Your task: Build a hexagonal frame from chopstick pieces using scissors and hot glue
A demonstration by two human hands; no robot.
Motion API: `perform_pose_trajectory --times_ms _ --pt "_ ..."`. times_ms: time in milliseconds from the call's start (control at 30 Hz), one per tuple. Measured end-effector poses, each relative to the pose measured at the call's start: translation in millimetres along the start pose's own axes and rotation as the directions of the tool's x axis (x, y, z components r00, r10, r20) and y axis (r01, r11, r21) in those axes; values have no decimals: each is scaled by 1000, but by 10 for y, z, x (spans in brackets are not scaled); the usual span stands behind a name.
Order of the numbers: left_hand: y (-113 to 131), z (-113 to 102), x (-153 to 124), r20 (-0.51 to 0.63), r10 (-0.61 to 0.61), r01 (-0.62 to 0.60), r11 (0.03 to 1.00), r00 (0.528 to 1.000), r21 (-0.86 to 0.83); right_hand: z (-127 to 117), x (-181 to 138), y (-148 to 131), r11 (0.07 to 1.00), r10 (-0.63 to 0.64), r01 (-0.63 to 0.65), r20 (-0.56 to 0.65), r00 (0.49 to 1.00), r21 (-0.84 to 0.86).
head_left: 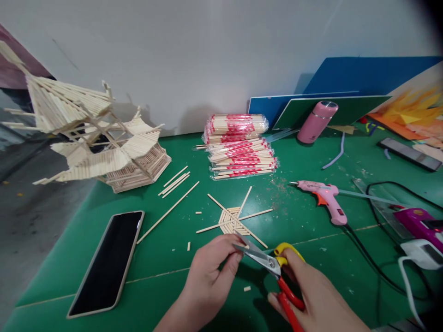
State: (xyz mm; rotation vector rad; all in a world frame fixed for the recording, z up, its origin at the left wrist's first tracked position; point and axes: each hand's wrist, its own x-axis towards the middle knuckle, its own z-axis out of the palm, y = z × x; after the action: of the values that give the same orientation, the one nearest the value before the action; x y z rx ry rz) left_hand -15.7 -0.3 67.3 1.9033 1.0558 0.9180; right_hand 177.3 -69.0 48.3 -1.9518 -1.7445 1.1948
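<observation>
My right hand (316, 295) grips scissors (273, 265) with yellow and red handles, the blades pointing left. My left hand (211, 272) is closed in a pinch right at the blade tips, on something I cannot make out. Just beyond both hands lies a small flat piece of glued wooden sticks (235, 219) with long sticks crossing it. A tiny cut stick bit (247, 288) lies on the green table (162, 258) between my hands.
A black phone (108, 260) lies at the left. A stick-built model house (93, 138) stands at the back left. Wrapped chopstick bundles (240, 145), a pink bottle (316, 121), a pink glue gun (325, 198) with cord, and loose sticks (175, 182) surround the work spot.
</observation>
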Motion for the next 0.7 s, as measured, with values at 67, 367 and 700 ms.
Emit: perform_pose_trajectory --times_ms 67,367,700 --pt "5 -1 4 31 -29 31 999 999 -35 -17 14 -20 1000 -3 2 30 1000 18" --pt "-10 61 12 -24 -130 127 987 991 -102 65 61 7 998 -5 0 69 998 69" --pt "-36 108 -11 -59 32 -23 987 998 162 26 60 -33 999 33 -33 -13 999 -12"
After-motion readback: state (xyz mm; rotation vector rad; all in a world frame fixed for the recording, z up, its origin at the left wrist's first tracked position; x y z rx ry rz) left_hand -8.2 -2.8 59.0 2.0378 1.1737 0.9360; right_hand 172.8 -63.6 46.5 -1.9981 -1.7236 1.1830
